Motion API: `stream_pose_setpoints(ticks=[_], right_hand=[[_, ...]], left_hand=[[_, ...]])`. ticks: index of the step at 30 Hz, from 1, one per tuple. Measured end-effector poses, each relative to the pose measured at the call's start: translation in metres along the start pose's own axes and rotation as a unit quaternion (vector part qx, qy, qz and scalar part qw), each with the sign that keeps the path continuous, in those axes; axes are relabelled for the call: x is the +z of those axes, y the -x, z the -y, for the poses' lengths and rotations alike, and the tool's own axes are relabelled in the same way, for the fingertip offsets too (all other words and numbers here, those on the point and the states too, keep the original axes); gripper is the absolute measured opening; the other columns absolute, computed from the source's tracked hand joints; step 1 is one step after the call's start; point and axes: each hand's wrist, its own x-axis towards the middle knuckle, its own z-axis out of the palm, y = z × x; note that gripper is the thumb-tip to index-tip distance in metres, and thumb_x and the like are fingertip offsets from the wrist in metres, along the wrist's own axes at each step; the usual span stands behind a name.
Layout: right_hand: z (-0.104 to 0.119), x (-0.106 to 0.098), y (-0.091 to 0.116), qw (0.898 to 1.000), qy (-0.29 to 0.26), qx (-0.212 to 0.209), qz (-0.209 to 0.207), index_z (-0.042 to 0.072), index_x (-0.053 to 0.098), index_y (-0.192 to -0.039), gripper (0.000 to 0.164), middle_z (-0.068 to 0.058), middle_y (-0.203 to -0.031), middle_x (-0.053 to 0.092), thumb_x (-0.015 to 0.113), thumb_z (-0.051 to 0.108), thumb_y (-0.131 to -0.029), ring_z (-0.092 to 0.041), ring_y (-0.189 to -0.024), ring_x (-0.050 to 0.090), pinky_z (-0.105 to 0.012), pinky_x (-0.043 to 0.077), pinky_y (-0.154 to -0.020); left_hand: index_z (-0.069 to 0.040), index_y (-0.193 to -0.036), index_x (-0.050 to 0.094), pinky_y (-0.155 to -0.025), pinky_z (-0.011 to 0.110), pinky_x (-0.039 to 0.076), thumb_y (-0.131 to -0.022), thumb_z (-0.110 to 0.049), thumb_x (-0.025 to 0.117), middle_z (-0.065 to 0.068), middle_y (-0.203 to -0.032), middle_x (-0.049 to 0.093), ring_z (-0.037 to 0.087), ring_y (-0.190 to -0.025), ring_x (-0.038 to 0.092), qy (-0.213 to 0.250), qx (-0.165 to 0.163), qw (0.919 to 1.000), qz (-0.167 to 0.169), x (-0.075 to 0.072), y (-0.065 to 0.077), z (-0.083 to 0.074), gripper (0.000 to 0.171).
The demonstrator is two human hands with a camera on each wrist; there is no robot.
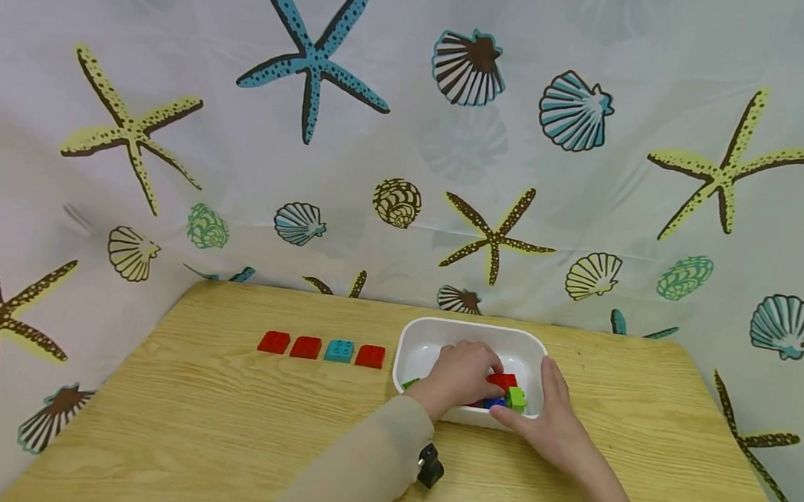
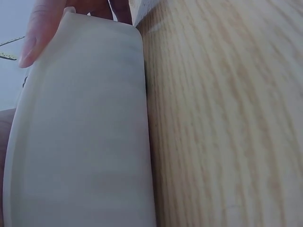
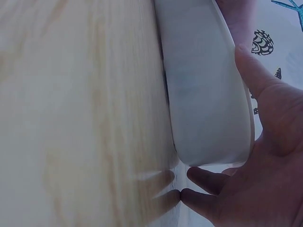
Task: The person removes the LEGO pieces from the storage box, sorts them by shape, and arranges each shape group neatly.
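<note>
A white plastic tub (image 1: 471,416) stands on the table with several toy building bricks inside. My left hand (image 1: 460,371) reaches over its near side, fingers bent down among the bricks. Beside its thumb and fingertips lies a red brick (image 1: 503,380); whether they pinch it is not clear. A lime green brick (image 1: 516,398) and a blue brick (image 1: 496,402) lie close by. At the tub's right end is my right hand (image 1: 560,426). The right wrist view shows its thumb on the tub (image 3: 208,94) rim and its fingers spread, fairly straight, around the end.
Left of the tub, a spaced row runs across the table (image 1: 225,424): a red brick (image 1: 274,342), another red brick (image 1: 306,347), a blue brick (image 1: 339,351) and a red brick (image 1: 370,356). A patterned curtain (image 1: 373,265) closes off the back and sides.
</note>
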Motion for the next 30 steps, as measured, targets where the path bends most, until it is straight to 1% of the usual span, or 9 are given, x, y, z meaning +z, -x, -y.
stream_pose_setpoints(ticks=[7, 16, 20, 25, 30], right_hand=[[0.0003, 0.0, 0.0006, 1.0, -0.004, 0.001, 0.001, 0.002, -0.012, -0.174, 0.136, -0.029, -0.18, -0.01, 0.083, 0.059, -0.095, -0.056, -0.163, 0.012, -0.072, 0.022, -0.127], [0.0008, 0.0007, 0.001, 1.0, -0.001, 0.0, 0.001, 0.003, -0.013, -0.174, 0.136, -0.028, -0.181, -0.009, 0.082, 0.06, -0.095, -0.056, -0.163, 0.015, -0.071, 0.024, -0.127], [0.0007, 0.0007, 0.0009, 1.0, 0.001, 0.001, 0.0, 0.002, -0.012, -0.174, 0.136, -0.03, -0.18, -0.007, 0.082, 0.061, -0.095, -0.057, -0.162, 0.018, -0.071, 0.026, -0.127], [0.0017, 0.001, -0.0001, 1.0, 0.002, 0.008, 0.0, 0.004, -0.011, -0.175, 0.137, -0.031, -0.18, -0.002, 0.082, 0.063, -0.094, -0.059, -0.16, 0.024, -0.074, 0.029, -0.124], [-0.0002, 0.0004, 0.0, 1.0, -0.006, 0.013, 0.002, 0.006, -0.011, -0.175, 0.137, -0.031, -0.18, 0.001, 0.082, 0.063, -0.094, -0.059, -0.159, 0.023, -0.075, 0.03, -0.122]], left_hand=[[-0.023, -0.118, 0.086, -0.097, 0.046, 0.053, -0.098, -0.042, 0.086, -0.006, -0.108, 0.075, 0.016, -0.1, 0.06, 0.007, -0.006, 1.0, 0.0, 0.0023, -0.0008, 0.001, 0.028], [-0.022, -0.119, 0.087, -0.099, 0.047, 0.053, -0.098, -0.041, 0.086, -0.006, -0.108, 0.077, 0.017, -0.1, 0.059, 0.016, -0.007, 0.9998, -0.001, 0.0021, -0.0013, 0.0029, 0.028], [-0.022, -0.12, 0.087, -0.099, 0.047, 0.053, -0.099, -0.041, 0.085, -0.006, -0.11, 0.078, 0.017, -0.101, 0.06, 0.019, -0.005, 0.9998, -0.002, 0.002, -0.0014, 0.0034, 0.028], [-0.021, -0.12, 0.087, -0.101, 0.046, 0.054, -0.099, -0.041, 0.085, -0.005, -0.113, 0.08, 0.018, -0.104, 0.064, 0.015, -0.002, 0.9998, -0.013, 0.0008, -0.0017, 0.0039, 0.029], [-0.019, -0.122, 0.086, -0.103, 0.041, 0.055, -0.1, -0.042, 0.084, -0.003, -0.118, 0.079, 0.019, -0.107, 0.064, 0.014, 0.001, 0.9997, -0.018, -0.0054, 0.0017, 0.0032, 0.032]])
